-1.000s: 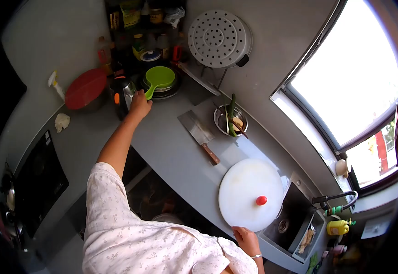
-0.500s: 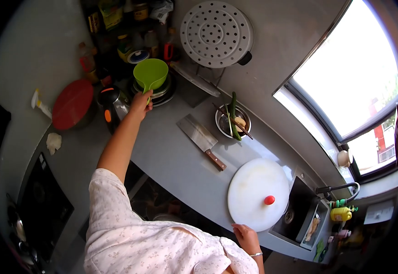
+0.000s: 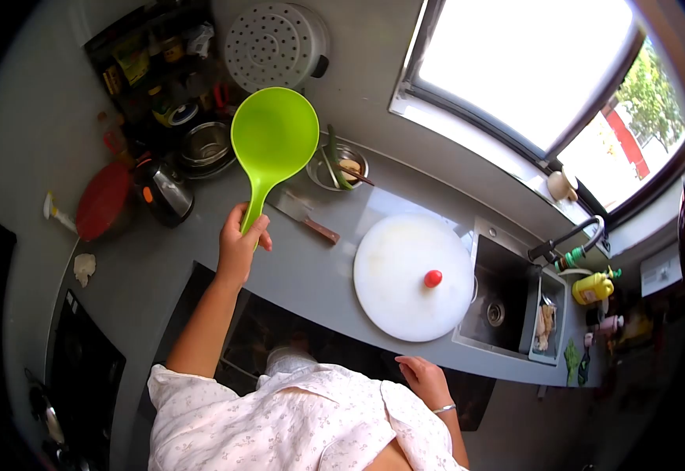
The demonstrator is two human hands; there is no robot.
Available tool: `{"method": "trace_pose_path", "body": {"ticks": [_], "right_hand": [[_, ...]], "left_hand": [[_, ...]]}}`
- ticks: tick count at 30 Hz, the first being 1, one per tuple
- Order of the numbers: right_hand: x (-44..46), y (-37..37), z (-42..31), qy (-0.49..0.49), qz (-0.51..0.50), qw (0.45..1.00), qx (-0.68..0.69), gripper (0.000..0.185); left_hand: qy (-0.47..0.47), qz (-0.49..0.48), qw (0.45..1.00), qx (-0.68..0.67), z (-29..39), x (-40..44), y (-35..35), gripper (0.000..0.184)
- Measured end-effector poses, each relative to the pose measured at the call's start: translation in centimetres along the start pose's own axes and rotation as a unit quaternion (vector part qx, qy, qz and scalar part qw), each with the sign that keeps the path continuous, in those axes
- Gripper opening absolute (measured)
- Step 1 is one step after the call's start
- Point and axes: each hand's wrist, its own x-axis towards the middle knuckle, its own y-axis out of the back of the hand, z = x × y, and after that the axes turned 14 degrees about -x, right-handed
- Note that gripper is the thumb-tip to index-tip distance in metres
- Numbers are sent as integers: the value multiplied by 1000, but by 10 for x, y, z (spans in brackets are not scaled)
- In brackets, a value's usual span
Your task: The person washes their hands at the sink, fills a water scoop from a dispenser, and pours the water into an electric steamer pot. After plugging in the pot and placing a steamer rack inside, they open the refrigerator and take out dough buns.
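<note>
A green ladle (image 3: 275, 135) is raised above the counter, with my left hand (image 3: 242, 243) wrapped round its handle. Its bowl hides part of the steel bowl and knife behind it. My right hand (image 3: 425, 378) hangs by the counter's front edge, just below the white round cutting board (image 3: 405, 302); its fingers are loosely curled and what they hold, if anything, is hidden. On the board lies a small red item (image 3: 432, 279). The cleaver (image 3: 320, 230) rests on the counter beside the ladle handle. Behind it stands a steel bowl (image 3: 362, 161) with a cucumber (image 3: 334, 157) and chopsticks.
To the right is the sink (image 3: 493, 286) with a black faucet (image 3: 542, 250) and a yellow bottle (image 3: 593, 288). At the left stand a kettle (image 3: 166, 195), a red lid (image 3: 103, 202), stacked steel bowls (image 3: 206, 144) and a stove (image 3: 83, 369). A perforated steamer (image 3: 270, 49) leans against the wall.
The green ladle has been lifted off the stacked bowls and brought closer by my left hand. The view has turned to the right. My right hand stays near the counter edge.
</note>
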Motion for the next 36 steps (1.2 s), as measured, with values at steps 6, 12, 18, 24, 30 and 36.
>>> {"method": "trace_pose_path", "body": {"ticks": [6,12,18,24,30,36], "right_hand": [[-100,0,61,-46,92,995,14,15],[-223,-8,112,-163,153,973,55,16],[-295,1,141,-269,159,949,54,16],[-312,2,163,-317,156,934,57,16],[-301,26,212,-310,149,938,47,17],[-274,82,271,-296,147,944,26,16]], "left_hand": [[75,-158,977,122,-36,-77,-121,25],[-264,-258,788,493,-105,-138,-227,29],[161,-315,915,196,-152,-176,-297,18],[398,-323,858,37,-187,-202,-337,17],[419,-348,838,29,-229,-215,-368,19],[417,-369,829,52,-267,-214,-408,24]]}}
